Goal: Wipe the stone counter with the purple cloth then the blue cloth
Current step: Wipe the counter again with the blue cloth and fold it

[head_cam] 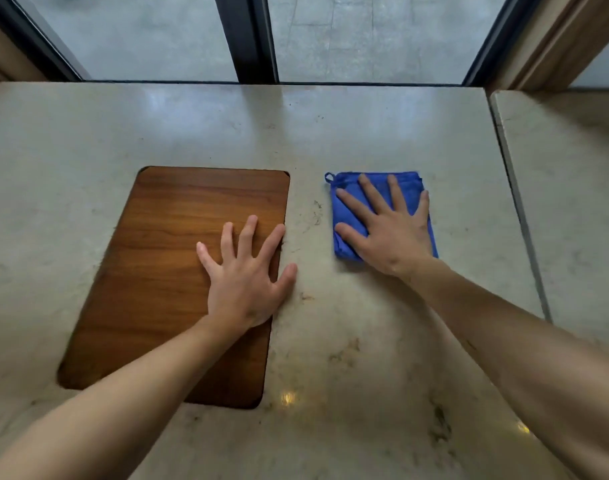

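Note:
A folded blue cloth (344, 209) with a small loop at its far left corner lies flat on the pale stone counter (192, 126), right of centre. My right hand (386, 230) presses flat on top of it, fingers spread, covering most of the cloth. My left hand (244, 275) rests flat with fingers apart on the right edge of a wooden inset panel (178, 244), thumb on the stone; it holds nothing. No purple cloth is in view.
A window with dark frames (247, 36) runs along the counter's far edge. A seam (518, 202) splits off a second stone slab on the right. Small dark specks (317, 216) mark the stone between panel and cloth.

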The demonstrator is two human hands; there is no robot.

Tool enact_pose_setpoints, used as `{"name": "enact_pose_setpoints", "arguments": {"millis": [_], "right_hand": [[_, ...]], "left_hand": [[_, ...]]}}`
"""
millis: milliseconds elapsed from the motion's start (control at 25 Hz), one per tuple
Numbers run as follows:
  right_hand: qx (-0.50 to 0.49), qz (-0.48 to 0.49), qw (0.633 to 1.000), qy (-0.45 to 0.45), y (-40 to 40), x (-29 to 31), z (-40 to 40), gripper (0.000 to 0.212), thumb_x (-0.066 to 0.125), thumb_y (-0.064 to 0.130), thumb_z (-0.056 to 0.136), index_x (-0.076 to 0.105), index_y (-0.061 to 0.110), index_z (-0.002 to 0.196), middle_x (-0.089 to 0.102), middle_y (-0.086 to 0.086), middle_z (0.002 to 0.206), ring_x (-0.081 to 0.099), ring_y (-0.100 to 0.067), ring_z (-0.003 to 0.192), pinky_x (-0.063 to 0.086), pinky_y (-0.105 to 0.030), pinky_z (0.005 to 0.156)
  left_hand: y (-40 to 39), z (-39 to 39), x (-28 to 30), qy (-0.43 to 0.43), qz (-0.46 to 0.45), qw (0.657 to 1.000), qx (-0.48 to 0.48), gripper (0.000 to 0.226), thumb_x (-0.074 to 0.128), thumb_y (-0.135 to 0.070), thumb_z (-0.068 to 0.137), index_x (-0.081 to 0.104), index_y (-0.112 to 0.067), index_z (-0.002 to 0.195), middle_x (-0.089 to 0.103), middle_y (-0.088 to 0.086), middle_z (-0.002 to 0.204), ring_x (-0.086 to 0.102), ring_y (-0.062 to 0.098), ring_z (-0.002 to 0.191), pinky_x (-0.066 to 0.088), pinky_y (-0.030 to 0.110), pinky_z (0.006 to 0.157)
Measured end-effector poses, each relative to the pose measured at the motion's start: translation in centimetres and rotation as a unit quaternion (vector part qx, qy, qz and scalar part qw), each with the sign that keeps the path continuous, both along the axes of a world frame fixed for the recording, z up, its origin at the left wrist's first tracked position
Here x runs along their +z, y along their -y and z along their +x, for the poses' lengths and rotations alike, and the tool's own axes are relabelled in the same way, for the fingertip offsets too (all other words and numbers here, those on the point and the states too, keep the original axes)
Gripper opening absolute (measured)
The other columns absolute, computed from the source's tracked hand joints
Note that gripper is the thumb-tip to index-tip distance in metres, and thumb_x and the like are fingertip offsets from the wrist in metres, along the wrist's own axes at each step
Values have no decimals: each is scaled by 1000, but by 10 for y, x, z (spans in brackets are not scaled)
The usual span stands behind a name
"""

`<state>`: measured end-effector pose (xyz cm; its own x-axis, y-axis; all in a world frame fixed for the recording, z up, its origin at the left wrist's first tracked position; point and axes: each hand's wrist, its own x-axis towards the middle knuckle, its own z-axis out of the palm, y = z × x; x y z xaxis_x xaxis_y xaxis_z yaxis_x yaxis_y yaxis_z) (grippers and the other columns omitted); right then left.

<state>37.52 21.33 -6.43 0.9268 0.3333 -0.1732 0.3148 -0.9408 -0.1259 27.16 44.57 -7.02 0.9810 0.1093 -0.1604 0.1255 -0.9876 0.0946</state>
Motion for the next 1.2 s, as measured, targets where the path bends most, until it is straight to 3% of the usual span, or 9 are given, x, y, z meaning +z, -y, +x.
{"name": "enact_pose_setpoints", "arguments": {"millis": [120,240,320,520,640,840,920,1080,1200], "right_hand": [[-22,12,999,35,12,0,-144,62,16,73,92,12,55,151,8,11,166,3,-29,153,5,-73,111],[-37,-7,999,19,18,-5,-295,65,16,74,91,9,53,152,7,12,166,4,-30,153,8,-73,111],[-65,-17,998,-4,5,2,-368,66,27,73,90,21,51,151,19,9,164,14,-32,151,14,-74,108],[-64,-48,997,-9,-70,9,-427,72,49,70,75,42,49,144,39,6,156,32,-37,144,18,-80,103],[-106,-16,994,-9,-70,7,-382,71,46,68,79,37,49,146,33,10,159,34,-33,144,19,-77,104],[-142,-31,989,35,-56,-4,-227,62,30,65,92,21,49,152,19,11,164,14,-29,152,14,-73,107],[-125,-31,990,62,-62,-4,-156,60,31,64,93,21,51,151,20,11,164,14,-28,152,14,-71,109],[-143,-18,989,18,-72,-2,21,58,15,68,94,1,58,149,-2,17,165,-8,-25,152,0,-71,110],[-154,-14,988,23,-77,-3,142,57,13,68,95,3,57,150,-3,16,166,-9,-26,152,-3,-74,109]], "left_hand": [[0,-3,1,31,-27,999,-15,67,20,-73,89,17,-49,151,12,2,165,5,36,151,1,77,109],[-11,-11,8,23,-37,998,-52,62,28,-68,93,23,-44,150,17,2,164,9,34,150,6,75,111],[-26,-18,15,30,-39,996,-68,58,31,-64,95,30,-40,148,24,4,161,16,32,149,12,72,112],[-78,-21,24,60,-1,995,-79,54,35,-59,96,33,-36,145,31,7,157,24,32,146,18,72,110],[-112,2,25,77,-5,995,-55,54,38,-58,95,34,-35,145,30,7,158,23,32,147,16,75,110],[-152,46,16,32,25,998,-56,61,32,-65,94,21,-44,151,14,1,165,7,28,152,9,74,112],[-153,67,9,6,21,997,-68,65,25,-71,91,14,-49,151,7,-2,165,1,29,152,6,75,112],[-153,75,-2,20,10,997,-71,70,11,-76,85,6,-54,152,1,-4,166,-4,30,152,0,74,112],[-152,75,-4,26,18,997,-74,70,11,-77,86,4,-54,152,0,-4,166,-4,29,152,0,73,113]]}}
